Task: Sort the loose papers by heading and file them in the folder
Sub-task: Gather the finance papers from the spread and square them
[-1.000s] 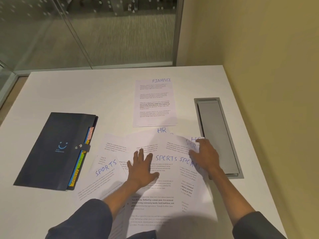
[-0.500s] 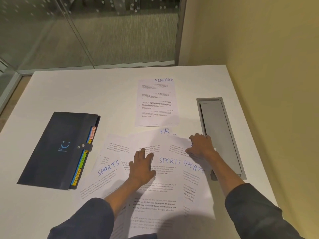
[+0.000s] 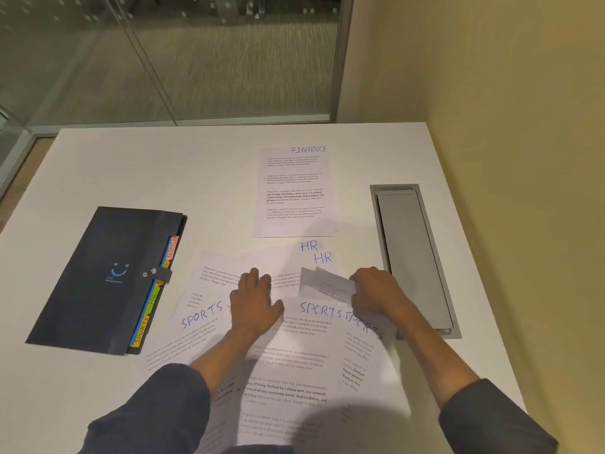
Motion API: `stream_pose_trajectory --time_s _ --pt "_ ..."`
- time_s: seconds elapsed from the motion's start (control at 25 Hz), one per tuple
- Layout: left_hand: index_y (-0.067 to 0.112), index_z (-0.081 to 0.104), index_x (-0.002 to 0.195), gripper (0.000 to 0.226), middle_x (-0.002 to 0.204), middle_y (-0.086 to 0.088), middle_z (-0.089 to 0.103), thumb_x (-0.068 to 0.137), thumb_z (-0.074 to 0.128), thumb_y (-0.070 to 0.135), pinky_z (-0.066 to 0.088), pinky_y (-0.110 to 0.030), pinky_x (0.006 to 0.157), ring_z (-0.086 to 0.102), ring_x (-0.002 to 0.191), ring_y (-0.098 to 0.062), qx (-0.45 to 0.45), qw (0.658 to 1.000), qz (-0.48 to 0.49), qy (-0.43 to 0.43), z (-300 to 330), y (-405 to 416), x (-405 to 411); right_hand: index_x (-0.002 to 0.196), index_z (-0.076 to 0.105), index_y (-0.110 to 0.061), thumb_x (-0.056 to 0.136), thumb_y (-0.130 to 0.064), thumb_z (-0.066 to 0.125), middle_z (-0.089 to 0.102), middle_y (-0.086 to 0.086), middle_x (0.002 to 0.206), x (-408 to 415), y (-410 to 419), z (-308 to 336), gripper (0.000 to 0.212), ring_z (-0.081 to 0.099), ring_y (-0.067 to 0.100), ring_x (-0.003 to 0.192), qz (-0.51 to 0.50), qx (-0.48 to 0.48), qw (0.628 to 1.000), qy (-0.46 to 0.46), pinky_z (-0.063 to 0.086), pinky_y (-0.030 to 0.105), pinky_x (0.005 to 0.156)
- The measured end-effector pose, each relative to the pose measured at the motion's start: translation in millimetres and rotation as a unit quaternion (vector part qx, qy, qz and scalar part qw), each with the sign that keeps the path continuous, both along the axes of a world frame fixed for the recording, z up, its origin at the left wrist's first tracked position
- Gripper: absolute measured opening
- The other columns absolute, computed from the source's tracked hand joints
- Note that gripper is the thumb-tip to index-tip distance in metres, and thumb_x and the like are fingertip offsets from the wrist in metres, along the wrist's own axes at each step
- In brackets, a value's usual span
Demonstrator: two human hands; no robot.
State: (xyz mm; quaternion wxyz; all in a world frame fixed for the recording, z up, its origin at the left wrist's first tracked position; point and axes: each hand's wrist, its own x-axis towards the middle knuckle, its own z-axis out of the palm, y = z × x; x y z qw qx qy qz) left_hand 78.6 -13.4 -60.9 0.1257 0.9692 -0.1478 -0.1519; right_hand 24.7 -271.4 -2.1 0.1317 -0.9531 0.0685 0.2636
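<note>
Left hand flat, fingers spread, pressing down on the fanned pile of loose papers at the near middle of the white desk. Right hand curled, pinching the top edge of one sheet and folding it back toward the person, so its underside shows. Behind that lifted edge, two HR headings are exposed, one overlapping the other. Three SPORTS sheets visible in the pile: one angled at the left, one in the middle, one rotated at the right under the right wrist. FINANCE sheet lies alone, flat, just beyond the pile, not touching either hand. Dark folder sits closed on the left of the desk, apart from the pile, strap snapped, coloured tabs reading ADMIN, HR, SPORTS along its right edge. Grey cable hatch set into the desk right of the right hand.
</note>
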Motion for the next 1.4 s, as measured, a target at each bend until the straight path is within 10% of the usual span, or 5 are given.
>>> stream_pose_trajectory --time_s 0.24,0.56,0.84,1.04,1.4 --pt "0.025 0.010 0.154 0.083 0.162 -0.004 -0.006 0.088 0.050 0.055 0.020 -0.057 0.112 -0.002 0.148 -0.032 0.087 0.992 -0.010 0.094 -7 19 8 0.125 0.059 -0.013 0.082 -0.035 0.063 0.026 0.007 0.156 29 26 -27 0.048 0.041 0.027 0.127 0.074 -0.081 0.992 -0.060 0.038 0.042 0.097" --pt "0.038 0.010 0.152 0.078 0.162 -0.006 -0.009 0.088 0.044 0.065 0.015 -0.058 0.113 -0.006 0.148 -0.034 0.088 0.991 0.000 0.097 -7 29 10 0.133 0.054 -0.010 0.086 -0.040 0.055 0.020 0.000 0.163 44 40 -35 0.056 0.031 0.020 0.143 0.109 -0.034 0.993 -0.007 0.033 0.041 0.109" --pt "0.031 0.005 0.154 0.082 0.162 -0.004 -0.009 0.089 0.046 0.061 0.015 -0.057 0.114 -0.005 0.148 -0.033 0.089 0.989 0.040 0.110 -2 41 16 0.144 0.045 -0.012 0.085 -0.034 0.056 0.059 -0.001 0.136 26 26 -44 0.064 0.061 0.021 0.106 0.094 -0.115 0.988 -0.047 0.044 0.033 0.081" --pt "0.030 0.003 0.154 0.083 0.162 -0.007 -0.012 0.090 0.046 0.059 0.013 -0.056 0.115 -0.005 0.148 -0.035 0.100 0.987 0.041 0.116 -1 38 17 0.088 0.059 -0.014 0.081 -0.015 0.059 0.059 0.000 0.074 11 29 -38 0.007 0.049 0.024 0.064 0.051 -0.086 0.991 -0.091 0.029 0.030 0.056" --pt "0.028 0.027 0.149 0.063 0.161 -0.013 -0.001 0.093 0.046 0.049 0.009 -0.058 0.113 -0.008 0.147 -0.033 0.053 0.995 0.034 0.081 -3 25 19 0.060 0.051 -0.014 0.058 -0.007 0.074 0.053 -0.001 0.060 -8 27 -49 0.024 0.047 0.024 0.051 0.110 -0.018 0.979 -0.170 0.023 0.028 0.051"
